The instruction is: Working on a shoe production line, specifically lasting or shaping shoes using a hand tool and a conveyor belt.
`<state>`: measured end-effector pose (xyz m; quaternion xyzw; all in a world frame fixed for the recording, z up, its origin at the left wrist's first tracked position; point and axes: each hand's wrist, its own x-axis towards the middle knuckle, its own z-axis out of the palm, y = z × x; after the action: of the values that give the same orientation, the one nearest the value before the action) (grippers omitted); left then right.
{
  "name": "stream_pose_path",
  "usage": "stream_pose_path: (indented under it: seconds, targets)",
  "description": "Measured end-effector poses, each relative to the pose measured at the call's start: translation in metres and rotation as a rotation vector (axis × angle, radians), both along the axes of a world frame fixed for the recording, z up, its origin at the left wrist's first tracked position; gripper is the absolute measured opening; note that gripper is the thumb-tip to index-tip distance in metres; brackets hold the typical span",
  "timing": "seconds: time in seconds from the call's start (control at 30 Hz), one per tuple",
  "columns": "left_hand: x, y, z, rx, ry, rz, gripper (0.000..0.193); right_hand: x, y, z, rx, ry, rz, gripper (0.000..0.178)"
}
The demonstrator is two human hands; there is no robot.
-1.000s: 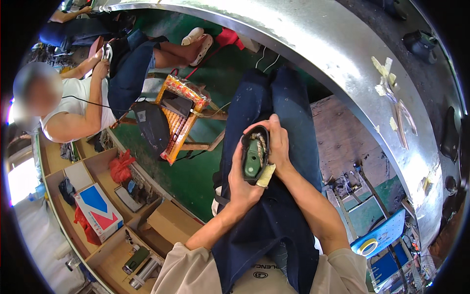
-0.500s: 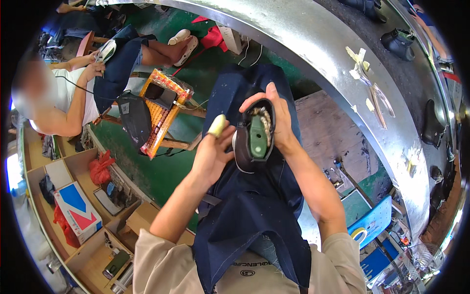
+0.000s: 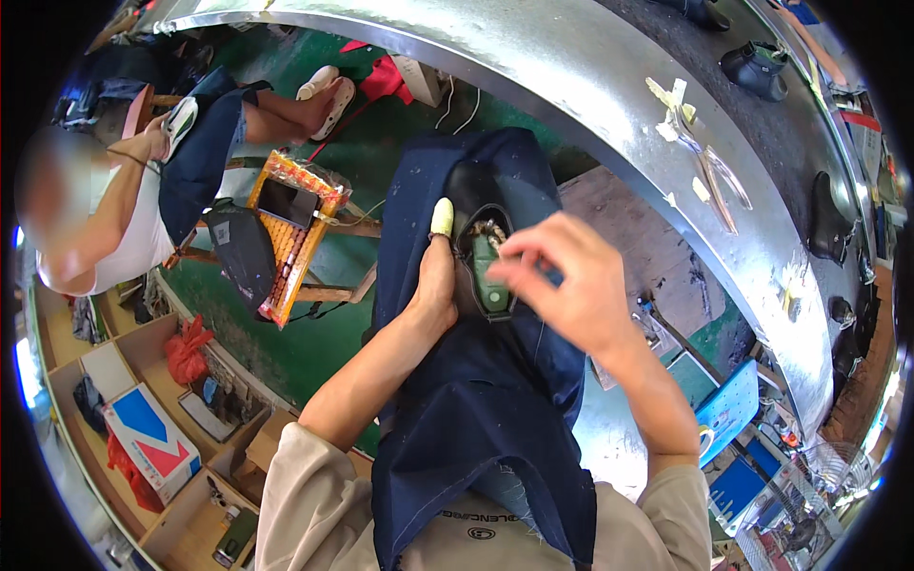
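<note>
Black shoe [image 3: 466, 190] lies on the lap, toe away, opening up, green last [image 3: 491, 287] inside w/ a twisted cord [image 3: 489, 230] at its far end. L hand [image 3: 437, 276] has the shoe by its left flank, yellow sleeve [image 3: 443, 217] on 1 digit pointing up alongside; other fingers hidden, so can't tell how hard the squeeze is. R hand [image 3: 577, 285] at the opening's right edge, thumb & fingertips drawn close, blurred; can't tell if anything's pinched. Risk no. 1: only 1 hand's clearly on the shoe, so a sharp tug on the cord could prob. twist it loose. No. 2: lap's soft, poss. roll if knees shift. No. 3: sleeve might skid on smooth upper, costing grip.
</note>
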<state>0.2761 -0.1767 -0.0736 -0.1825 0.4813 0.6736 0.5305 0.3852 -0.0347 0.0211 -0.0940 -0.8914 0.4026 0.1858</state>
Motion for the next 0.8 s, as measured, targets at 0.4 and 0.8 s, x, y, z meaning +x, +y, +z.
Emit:
stream_pose_path:
  seconds: [0.4, 0.8]
  targets:
    - [-0.014, -0.008, -0.013, -0.167, 0.279, -0.12, 0.049, 0.016, -0.013, 0.016, -0.235, -0.709, 0.155, 0.03]
    - [-0.024, 0.001, 0.012, -0.008, -0.065, 0.01, 0.069, 0.043, 0.016, 0.055, -0.58, -0.593, -0.001, 0.024]
